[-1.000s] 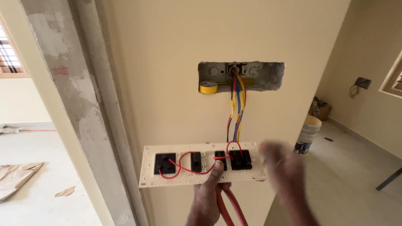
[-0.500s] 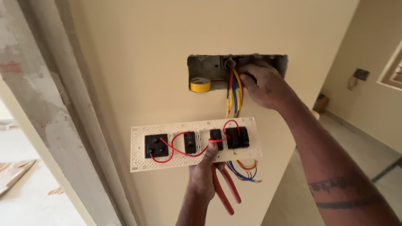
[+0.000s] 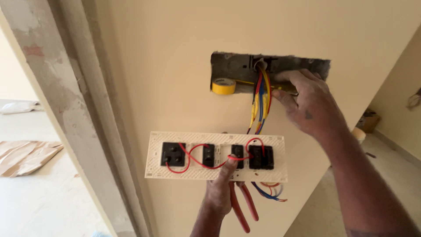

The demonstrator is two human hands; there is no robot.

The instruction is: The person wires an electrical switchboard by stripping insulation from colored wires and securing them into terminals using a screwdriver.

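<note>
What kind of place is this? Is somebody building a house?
Probably a house being finished. The wall box is open with coloured wires hanging out, the switch plate is not yet fixed on, and the door frame shows bare plaster.

right fingers [image 3: 293, 79] hidden in wall box [image 3: 232, 66]

Head camera looks slightly upward, close, at the wall box [image 3: 269, 72].

White switch plate [image 3: 193, 173], rear side out with black modules and red wiring, held level below the wall box [image 3: 232, 66].
</note>
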